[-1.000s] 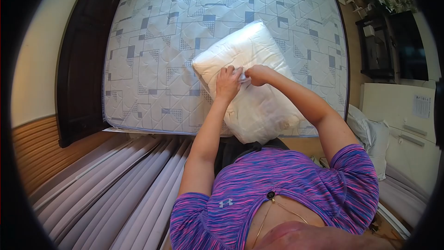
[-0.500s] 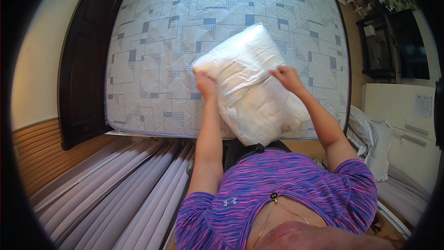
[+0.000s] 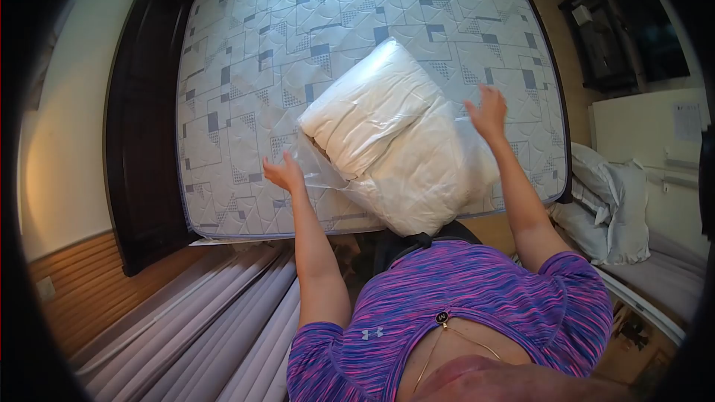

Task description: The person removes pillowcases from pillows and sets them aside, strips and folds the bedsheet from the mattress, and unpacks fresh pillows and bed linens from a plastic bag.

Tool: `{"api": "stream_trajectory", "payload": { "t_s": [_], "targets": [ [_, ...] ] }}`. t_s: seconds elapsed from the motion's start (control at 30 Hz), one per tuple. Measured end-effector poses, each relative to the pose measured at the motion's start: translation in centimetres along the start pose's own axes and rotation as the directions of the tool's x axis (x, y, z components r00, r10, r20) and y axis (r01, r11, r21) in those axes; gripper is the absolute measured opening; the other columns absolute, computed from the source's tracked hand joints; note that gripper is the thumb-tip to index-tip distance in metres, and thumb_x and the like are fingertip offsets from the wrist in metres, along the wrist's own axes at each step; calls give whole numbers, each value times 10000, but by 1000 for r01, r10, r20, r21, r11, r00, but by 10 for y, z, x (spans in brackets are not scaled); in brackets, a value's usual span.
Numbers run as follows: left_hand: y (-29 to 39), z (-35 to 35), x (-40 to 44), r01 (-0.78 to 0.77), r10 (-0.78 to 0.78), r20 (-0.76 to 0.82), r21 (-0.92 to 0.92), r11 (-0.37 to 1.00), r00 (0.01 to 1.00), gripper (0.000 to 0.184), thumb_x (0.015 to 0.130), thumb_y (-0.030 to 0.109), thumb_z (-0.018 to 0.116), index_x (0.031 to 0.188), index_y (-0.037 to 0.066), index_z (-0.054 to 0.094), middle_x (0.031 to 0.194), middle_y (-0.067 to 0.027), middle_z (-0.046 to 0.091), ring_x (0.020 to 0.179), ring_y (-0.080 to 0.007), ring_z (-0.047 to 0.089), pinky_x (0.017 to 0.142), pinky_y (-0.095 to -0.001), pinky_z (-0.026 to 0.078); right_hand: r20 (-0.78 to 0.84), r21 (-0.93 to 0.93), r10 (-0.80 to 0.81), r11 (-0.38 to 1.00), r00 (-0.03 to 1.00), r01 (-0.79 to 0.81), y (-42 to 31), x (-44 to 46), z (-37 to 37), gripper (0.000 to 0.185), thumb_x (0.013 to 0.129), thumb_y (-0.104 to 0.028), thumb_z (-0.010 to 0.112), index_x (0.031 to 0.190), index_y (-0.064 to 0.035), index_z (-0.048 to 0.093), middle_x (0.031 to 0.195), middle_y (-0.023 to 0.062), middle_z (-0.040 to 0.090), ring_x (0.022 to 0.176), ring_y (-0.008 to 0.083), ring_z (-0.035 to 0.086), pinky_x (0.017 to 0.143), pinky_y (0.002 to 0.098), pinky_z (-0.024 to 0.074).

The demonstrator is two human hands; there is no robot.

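Observation:
A folded white bedding piece point(image 3: 372, 115), perhaps a duvet or mattress pad, lies on the bare mattress point(image 3: 246, 104) near its front edge. Clear plastic wrapping point(image 3: 319, 170) hangs loose around its lower part, spread out at both sides, while the upper folds lie uncovered. My left hand point(image 3: 284, 173) is beside the plastic on the left, fingers apart; whether it touches the film I cannot tell. On the right, my right hand point(image 3: 489, 113) is raised above the mattress, fingers spread, close to the other flap of plastic.
A dark wooden headboard point(image 3: 145, 119) stands at the left of the bed. Grey-lilac curtains point(image 3: 201, 320) hang at lower left. White pillows point(image 3: 614, 208) lie by a white cabinet point(image 3: 648, 138) on the right. A television point(image 3: 655, 30) stands at upper right.
Both hands have let go of the wrapped bundle and moved outward, the left one also toward me. The plastic has opened wider, and more of the white bedding shows.

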State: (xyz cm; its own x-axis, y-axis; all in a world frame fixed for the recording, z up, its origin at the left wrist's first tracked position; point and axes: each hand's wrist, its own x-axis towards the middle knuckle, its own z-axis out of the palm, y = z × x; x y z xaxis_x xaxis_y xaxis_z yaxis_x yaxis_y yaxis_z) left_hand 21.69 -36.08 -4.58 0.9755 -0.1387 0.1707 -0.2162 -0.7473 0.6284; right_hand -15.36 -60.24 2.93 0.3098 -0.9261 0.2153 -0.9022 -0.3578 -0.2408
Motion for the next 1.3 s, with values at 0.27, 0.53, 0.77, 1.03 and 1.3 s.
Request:
{"api": "stream_trajectory", "payload": {
  "t_s": [0.27,0.53,0.77,1.03,1.3],
  "targets": [
    [155,26,-81,-884,876,446,-317,345,182,490,692,263,612,1147,163,461,1254,-108,370,1196,-293,285,971,-463,207,424,-99,38,995,905,5,-64,-13,43,453,734,-379,569,1028,-53,461,993,172,532,911,305,529,676,432,428],
    [209,96,-92,-863,864,502,-417,284,42,95,792,171,466,840,124,533,706,-80,592,748,-268,572,580,-398,433,326,182,-81,983,942,21,-22,-18,32,178,837,-245,427,805,-72,453,610,185,557,603,386,546,521,479,408],
    [240,136,-55,-789,702,656,-262,556,276,140,811,194,420,884,151,531,753,-156,601,708,-349,576,586,-455,428,299,7,349,930,888,-368,138,-101,46,195,817,-220,399,875,-56,487,724,219,571,701,396,549,603,479,415],
    [262,198,-19,-749,595,676,-96,656,434,197,809,269,443,843,131,578,827,-178,594,786,-363,562,639,-450,425,429,-455,789,610,441,-649,187,-313,-12,173,841,-181,399,888,-33,474,785,217,578,787,372,557,673,467,420],
    [266,232,-7,-784,504,706,120,608,499,223,814,319,462,842,137,587,818,-124,610,773,-326,577,629,-432,435,423,-526,860,490,286,-696,191,-347,-21,211,835,-218,407,891,-37,499,799,209,578,779,393,544,664,469,415]
  ]
}}
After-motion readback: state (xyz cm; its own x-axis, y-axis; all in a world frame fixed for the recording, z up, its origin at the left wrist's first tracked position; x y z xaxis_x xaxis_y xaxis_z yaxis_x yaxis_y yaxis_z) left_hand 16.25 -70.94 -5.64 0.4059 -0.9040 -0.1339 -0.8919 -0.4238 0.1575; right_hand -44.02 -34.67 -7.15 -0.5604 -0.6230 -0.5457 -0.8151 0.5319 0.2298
